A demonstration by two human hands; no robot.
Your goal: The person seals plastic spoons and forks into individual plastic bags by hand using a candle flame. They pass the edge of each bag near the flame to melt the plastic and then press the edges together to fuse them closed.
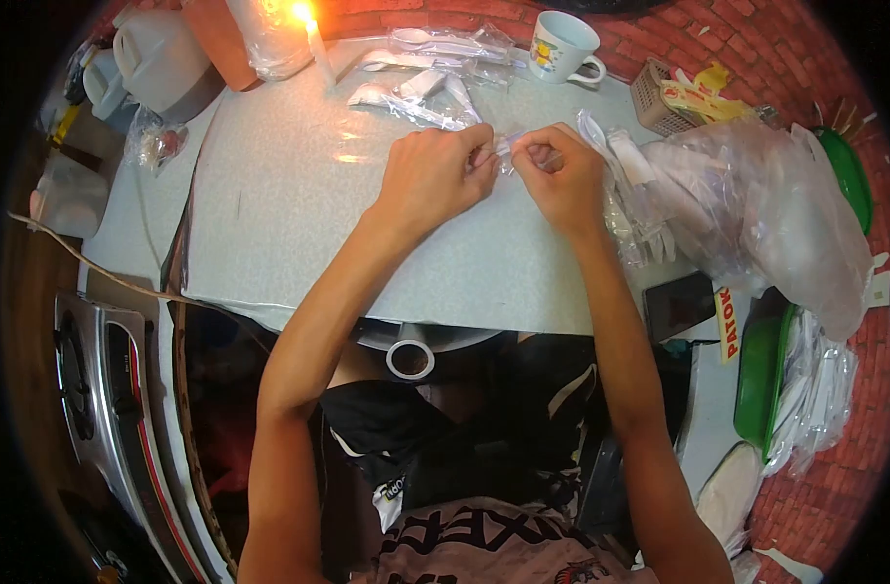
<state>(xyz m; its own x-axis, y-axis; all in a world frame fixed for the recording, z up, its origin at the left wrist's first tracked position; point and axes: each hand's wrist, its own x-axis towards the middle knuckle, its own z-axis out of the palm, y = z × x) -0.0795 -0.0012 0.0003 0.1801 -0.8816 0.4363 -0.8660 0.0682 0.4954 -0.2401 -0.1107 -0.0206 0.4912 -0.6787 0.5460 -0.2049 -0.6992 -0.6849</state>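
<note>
A: What's going on at the table [299, 234]?
B: Both hands are working a bit of plastic [504, 151]. The left hand [437, 173] pinches one side and the right hand [565, 180] the other, fingers curled in.
A: So, which step?
B: Handling the film at its edge, I'd judge. The next move calls for a firm pinch on each side and a small, even pull, well away from the candle [320, 58].
A: Where is it, and which way does it lie?
B: Just above the table, between the fingertips, near the packs [430, 83]. Its long axis seems to run across, hand to hand, though the fingers hide much of it; I can't tell which end leads.
</note>
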